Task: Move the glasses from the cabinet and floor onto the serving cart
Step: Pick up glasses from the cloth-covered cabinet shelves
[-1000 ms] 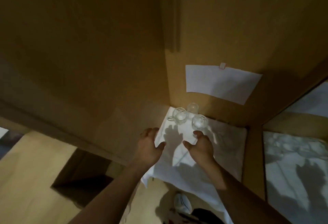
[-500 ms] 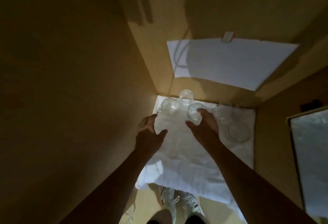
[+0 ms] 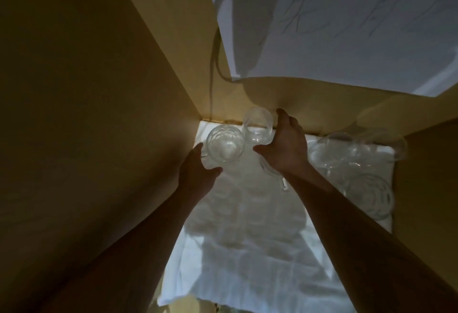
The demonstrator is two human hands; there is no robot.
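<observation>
Two bare arms reach into a brown cabinet (image 3: 99, 89). A white cloth (image 3: 247, 250) covers its floor. The left hand (image 3: 198, 171) is spread wide around a bumpy mug (image 3: 225, 146), thumb and fingers right at its sides. The right hand (image 3: 285, 144) is spread wide beside a smooth glass (image 3: 257, 124) at its 9 o'clock. More glasses (image 3: 359, 164) sit at 3 o'clock. A white paper (image 3: 334, 20) hangs at 12 o'clock.
</observation>
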